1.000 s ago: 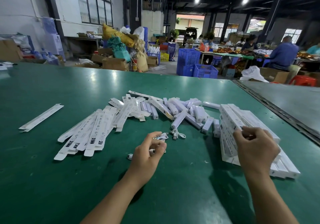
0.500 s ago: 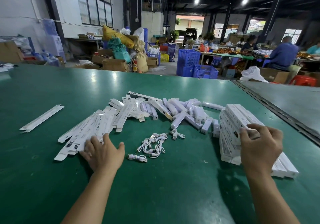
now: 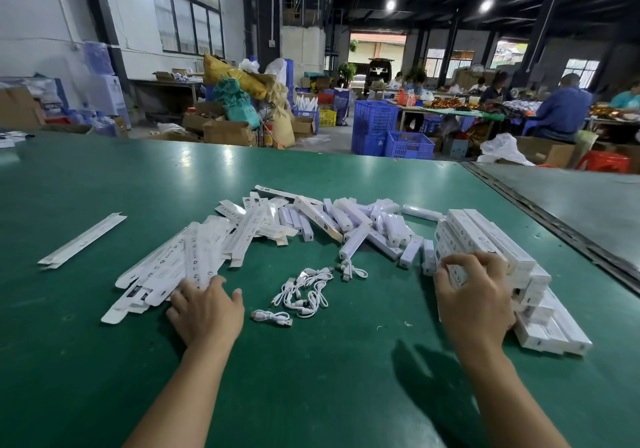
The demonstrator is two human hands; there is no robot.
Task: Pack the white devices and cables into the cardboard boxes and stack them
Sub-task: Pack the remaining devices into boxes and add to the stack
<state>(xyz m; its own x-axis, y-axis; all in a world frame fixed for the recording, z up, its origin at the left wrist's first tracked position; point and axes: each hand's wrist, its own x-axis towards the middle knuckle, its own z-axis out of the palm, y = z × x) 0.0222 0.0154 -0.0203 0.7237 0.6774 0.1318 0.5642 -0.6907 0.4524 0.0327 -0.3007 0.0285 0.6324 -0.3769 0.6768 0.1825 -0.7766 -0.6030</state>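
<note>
Two hands flank cables (image 3: 304, 291): left hand (image 3: 207, 312) spread on flat boxes (image 3: 180, 260), right hand (image 3: 474, 298) gripping stack (image 3: 491, 236).

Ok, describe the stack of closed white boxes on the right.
The stack of closed boxes is long, slim white cartons, seemingly thin card, with small dark print, laid lengthwise in several uneven layers on the green table, right of the loose devices. The right hand grips its near-left side, fingers curled over box ends.

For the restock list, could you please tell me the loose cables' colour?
White cables, best in head view.
</note>
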